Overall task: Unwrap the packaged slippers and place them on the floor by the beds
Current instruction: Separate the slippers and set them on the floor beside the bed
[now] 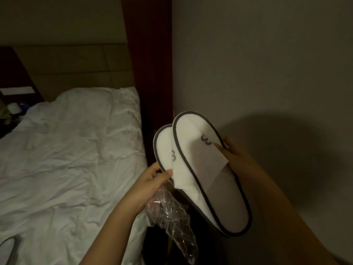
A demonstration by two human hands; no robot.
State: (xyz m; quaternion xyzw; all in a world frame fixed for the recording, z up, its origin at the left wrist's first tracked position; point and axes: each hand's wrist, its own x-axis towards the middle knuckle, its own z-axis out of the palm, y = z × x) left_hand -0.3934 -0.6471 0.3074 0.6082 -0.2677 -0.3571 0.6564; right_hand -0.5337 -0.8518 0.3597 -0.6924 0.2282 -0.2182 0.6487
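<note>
While held up off the bed and overlapping: two white slippers with dark grey edging, toes pointing up and away. Left hand (150, 180) pinching the lower edge of the rear slipper (164, 148) between thumb and curled fingers. Right hand (236, 156) gripping the right rim of the front slipper (208, 180) — one fingertip laid on the upper face beside a dark printed mark, the others curled behind the edge. Front slipper lying over the right half of the rear one, touching it, heel dropping below and to the right of the left hand. Crumpled clear plastic wrapper (172, 219) hanging down from under the left palm, well below both slippers' toes; holding fingers not discernible. Left of the left hand, a bed (66, 150) under rumpled white linen, near edge running just beside the left wrist. Beyond the slipper toes, a dark red wooden post (150, 64); right of the right hand, a plain wall (267, 64) close by. Between bed edge and wall, below both hands — a narrow dark gap. Far down-left of the left hand, at the frame's edge, a grey-edged white shape (9, 247) on the linen, mostly cut off.
</note>
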